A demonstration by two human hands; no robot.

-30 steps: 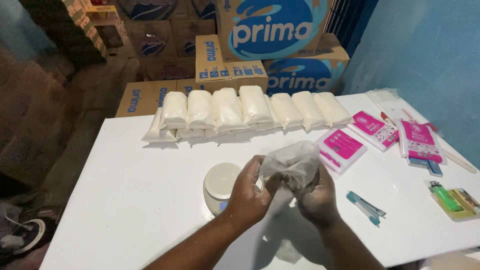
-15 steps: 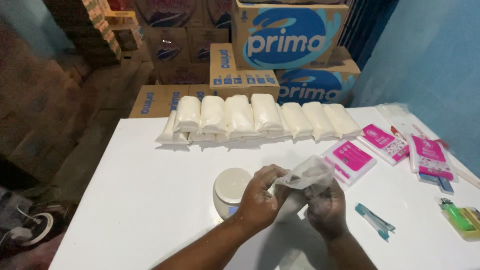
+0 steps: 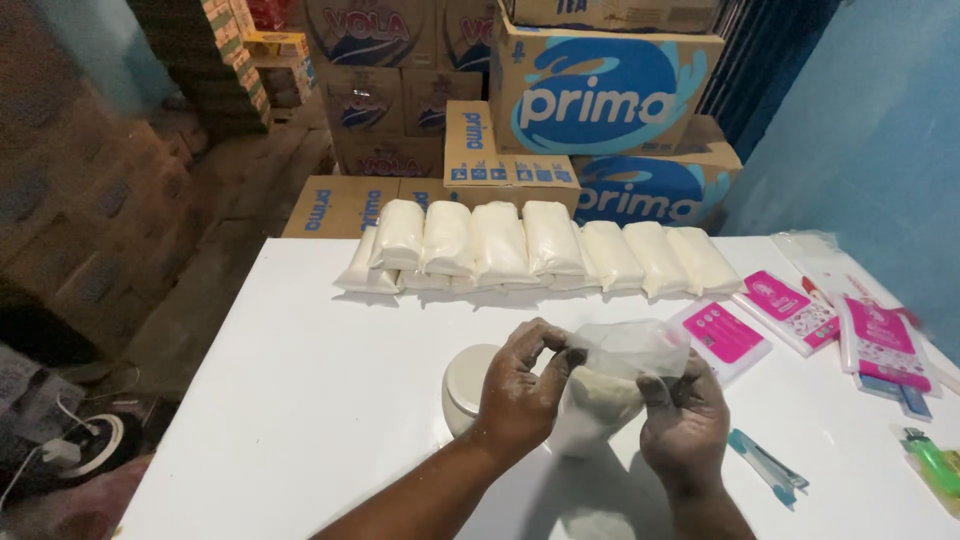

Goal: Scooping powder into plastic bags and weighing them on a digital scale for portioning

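A small clear plastic bag partly filled with white powder [image 3: 605,395] is held just above the white worktop [image 3: 300,400], near the middle of its near edge. The powder is gathered in the lower half, and the empty upper film is spread out towards the right. The bag's long axis runs roughly upright, tilted a little, with the mouth pointing up and to the right and the filled end pointing down to the worktop.

The upper film is pinched between thumb and fingertips of the left hand [image 3: 520,390], the other fingers being curled in. The right hand [image 3: 685,420] is closed on the bag's right side, its thumb pressed against the film. The mouth appears to be in the course of being gathered; a twist or fold of the loose film, with the powder kept low, is judged to be what closing it calls for.

A round cream-coloured tub [image 3: 468,385] is seen just left of the left hand. A row of filled white packets [image 3: 530,245] lies along the far edge. Pink flat packets [image 3: 725,335] and a blue pen-like tool [image 3: 765,465] lie to the right.
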